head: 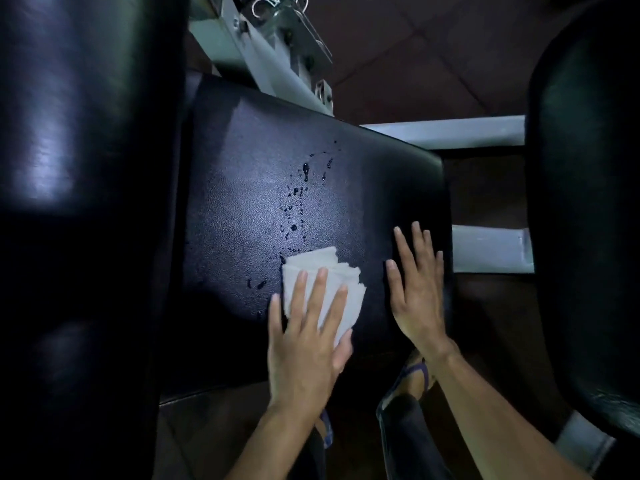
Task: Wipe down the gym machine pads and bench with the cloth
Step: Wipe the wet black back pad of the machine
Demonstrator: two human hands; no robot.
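Note:
A black vinyl seat pad (249, 216) fills the middle of the view, with drops of liquid (301, 192) scattered across its centre. A folded white cloth (332, 275) lies on the pad's near part. My left hand (308, 344) presses flat on the cloth with fingers spread. My right hand (419, 289) rests flat on the pad near its right edge, beside the cloth, holding nothing.
A tall black pad (79, 168) stands close on the left, another black pad (588, 220) on the right. Grey metal frame bars (446, 131) run behind and right of the seat. My feet in blue sandals (415, 375) stand on the brown tiled floor below.

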